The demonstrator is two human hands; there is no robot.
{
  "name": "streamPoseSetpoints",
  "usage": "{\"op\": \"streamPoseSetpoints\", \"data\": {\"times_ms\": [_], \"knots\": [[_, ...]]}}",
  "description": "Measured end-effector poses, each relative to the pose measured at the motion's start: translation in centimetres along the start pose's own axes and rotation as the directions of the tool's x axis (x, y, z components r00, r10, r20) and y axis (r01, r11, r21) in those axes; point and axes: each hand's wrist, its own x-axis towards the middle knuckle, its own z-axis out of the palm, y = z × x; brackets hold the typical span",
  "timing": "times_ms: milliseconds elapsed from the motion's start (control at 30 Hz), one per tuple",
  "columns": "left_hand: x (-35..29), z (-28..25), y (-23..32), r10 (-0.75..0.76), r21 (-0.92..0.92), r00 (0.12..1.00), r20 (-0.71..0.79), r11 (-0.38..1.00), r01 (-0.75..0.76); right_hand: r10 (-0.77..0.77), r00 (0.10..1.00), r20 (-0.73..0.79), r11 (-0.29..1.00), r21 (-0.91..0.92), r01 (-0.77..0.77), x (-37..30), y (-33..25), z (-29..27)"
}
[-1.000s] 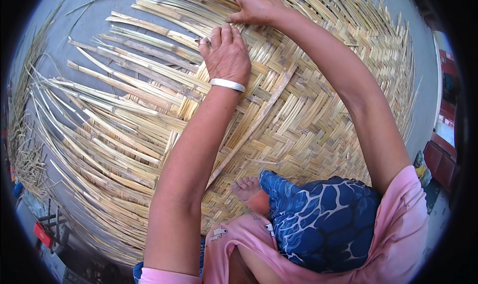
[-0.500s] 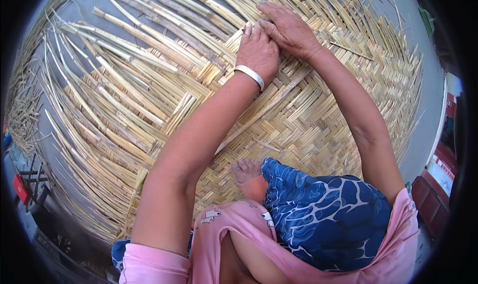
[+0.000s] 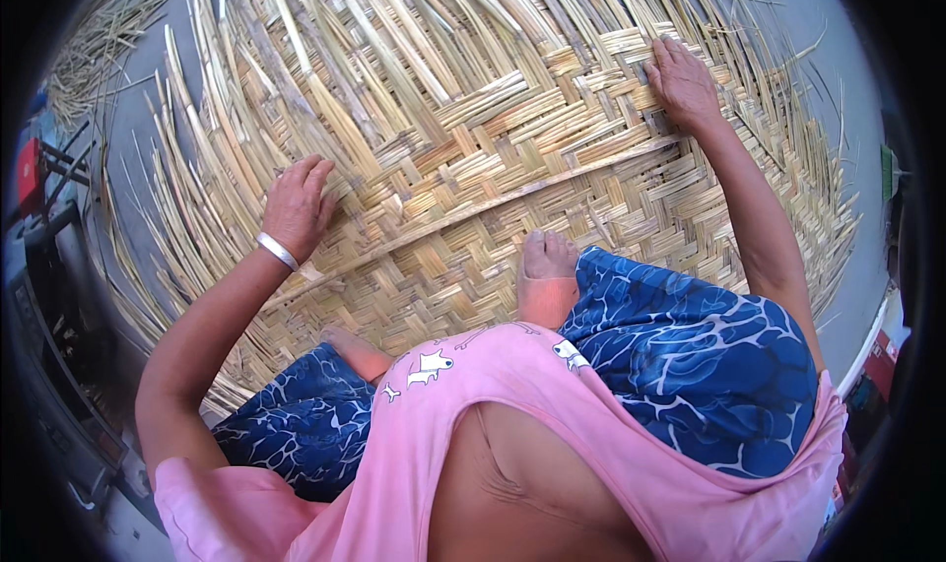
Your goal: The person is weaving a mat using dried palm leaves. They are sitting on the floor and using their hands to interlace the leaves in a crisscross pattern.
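On the grey floor (image 3: 833, 30), the woven mat (image 3: 641, 207) lies before the person, its unwoven strips (image 3: 286, 30) pointing mostly away. 1 long, pale strip (image 3: 473, 214) crosses the weave on the person's side of the 2 hands, its long axis running near-left to far-right. The right hand (image 3: 685, 87) is nearer it, fingers laid open; the left hand's (image 3: 296, 207) fingers bend loosely, any grip impossible to tell.

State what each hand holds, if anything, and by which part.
Right hand: nothing visibly gripped; it rests on the flat, yellowish, woven-stalk mat. Left hand: over the mat's long, pale, loose stalk strips; any hold cannot be told.
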Motion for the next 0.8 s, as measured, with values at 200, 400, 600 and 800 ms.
{"op": "streamPoseSetpoints", "data": {"times_ms": [200,400,600,800], "knots": [[-10.5,-4.7,-7.9,-0.238,0.059,0.914,0.329,0.971,0.232,-0.054,0.884,0.465,0.998,-0.001,0.061,2.2,-7.5,-9.6],[-17.0,1.2,-9.3,-0.573,-0.602,0.387,0.723,-0.246,0.760,-0.679,0.705,0.203,0.721,0.363,0.590,2.9,-20.4,-20.2],[-18.9,8.8,-7.3,-0.654,-0.649,0.630,0.419,-0.701,-0.295,-0.875,0.330,0.356,0.474,0.488,0.733,3.5,-33.1,-23.9],[-17.6,7.2,-4.9,-0.599,-0.611,0.793,0.110,-0.670,-0.421,-0.841,0.462,0.282,0.537,0.537,0.650,4.4,-41.5,-15.4]]}}
